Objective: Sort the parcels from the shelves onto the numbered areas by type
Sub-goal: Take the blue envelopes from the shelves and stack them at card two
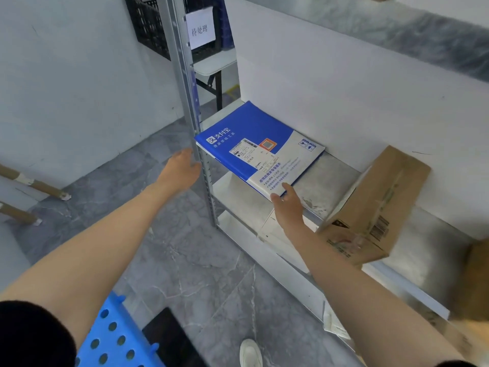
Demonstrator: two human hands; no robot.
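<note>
Right hand (287, 207) pinches the blue envelope's (254, 144) near corner on the shelf (333, 176); left hand (182, 168) hangs loose and empty by the post (185, 83).

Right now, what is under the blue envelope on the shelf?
The blue envelope lies flat on the grey shelf, its near corner pinched by the right hand. Anything beneath it is covered.

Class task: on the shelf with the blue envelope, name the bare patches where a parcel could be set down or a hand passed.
Bare shelf board lies between the blue envelope and the tilted cardboard box. The envelope fills the left end up to the metal upright. The right hand grips its near corner; the left hand is beside the upright.
</note>
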